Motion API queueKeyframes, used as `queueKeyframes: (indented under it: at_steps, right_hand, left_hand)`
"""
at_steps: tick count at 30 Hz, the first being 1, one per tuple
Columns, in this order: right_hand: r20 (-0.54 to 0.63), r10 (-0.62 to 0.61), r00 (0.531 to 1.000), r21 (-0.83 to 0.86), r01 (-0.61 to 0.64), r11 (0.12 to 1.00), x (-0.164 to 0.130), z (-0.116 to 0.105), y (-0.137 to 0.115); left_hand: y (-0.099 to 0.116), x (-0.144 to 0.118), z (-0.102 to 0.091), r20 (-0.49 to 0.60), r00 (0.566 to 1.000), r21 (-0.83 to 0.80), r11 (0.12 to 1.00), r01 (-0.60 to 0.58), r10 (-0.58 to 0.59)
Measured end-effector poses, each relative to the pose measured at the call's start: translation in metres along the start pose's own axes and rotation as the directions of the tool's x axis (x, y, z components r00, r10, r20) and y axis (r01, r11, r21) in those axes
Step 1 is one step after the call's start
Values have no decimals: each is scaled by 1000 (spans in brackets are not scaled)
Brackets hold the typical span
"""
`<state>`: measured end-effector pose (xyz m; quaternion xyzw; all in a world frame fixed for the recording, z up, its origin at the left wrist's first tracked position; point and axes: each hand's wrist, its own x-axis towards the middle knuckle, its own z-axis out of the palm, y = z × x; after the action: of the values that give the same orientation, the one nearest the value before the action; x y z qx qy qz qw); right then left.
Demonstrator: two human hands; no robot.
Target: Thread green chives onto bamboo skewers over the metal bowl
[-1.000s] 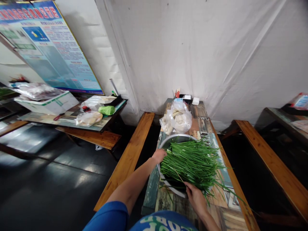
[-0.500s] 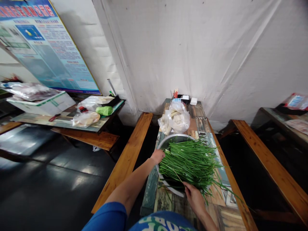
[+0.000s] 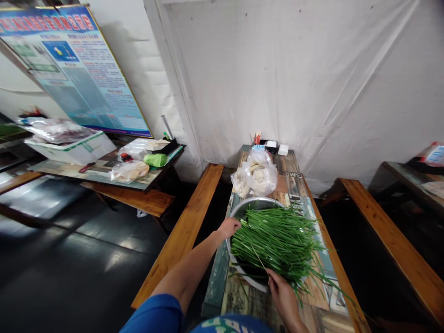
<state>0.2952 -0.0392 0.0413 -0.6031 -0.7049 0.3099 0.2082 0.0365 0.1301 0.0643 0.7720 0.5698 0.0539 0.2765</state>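
Observation:
A round metal basin (image 3: 233, 259) heaped with long green chives (image 3: 277, 233) stands on the table before me. Many of the blades hang over its right side. My left hand (image 3: 229, 227) is at the basin's left rim, fingers curled in beside the chives' ends; whatever is inside them is hidden. Lower down, at the near rim, my right hand (image 3: 282, 291) pinches a thin pale-yellow stalk (image 3: 258, 257) that points up and left across the chives.
Behind the basin lie clear plastic bags (image 3: 258, 175) with pale contents. Wooden benches (image 3: 187, 231) flank the patterned table (image 3: 239, 298). On the left table (image 3: 100, 175) stand a white foam box (image 3: 78, 150) and more bags. A pale wall (image 3: 277, 83) closes off the back.
The view has shifted slightly, so the scene sits a little further right and lower. Both hands keep nearly the same place at the basin, and the pale stalk stays in my right hand.

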Motion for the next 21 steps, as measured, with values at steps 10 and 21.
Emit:
queueKeyframes:
  at_steps: [10, 21]
  right_hand:
    - [-242, 75, 967, -2, -78, 997, -6, 24, 19]
    - [-430, 738, 520, 565, -483, 669, -37, 80, -81]
  left_hand:
    - [-66, 16, -14, -28, 982, -373, 913, 164, -187]
    - [-64, 102, -24, 203, 978, -377, 917, 131, -57]
